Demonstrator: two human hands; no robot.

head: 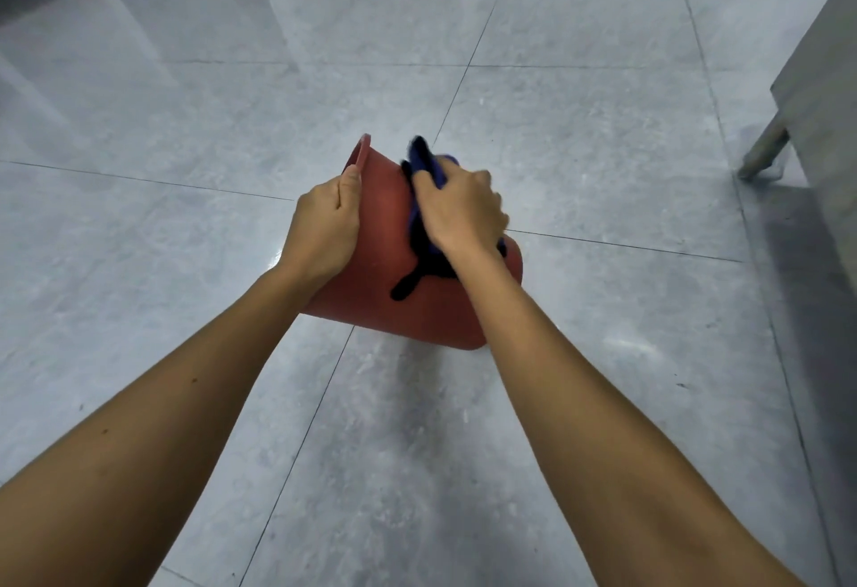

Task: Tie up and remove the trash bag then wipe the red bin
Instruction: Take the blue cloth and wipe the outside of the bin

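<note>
We get pretty even, cool indoor light here, bright enough overall. The glossy floor tiles [579, 159] throw pale streaky glare at upper left. A soft shadow pools under the red bin [385, 289]. The right hand [459, 206] looks slightly motion-blurred, and the wide lens bends the edges.

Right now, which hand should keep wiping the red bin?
Probably the right hand: it presses the dark blue cloth on the tilted red bin. The left hand grips the bin near its rim.
</note>
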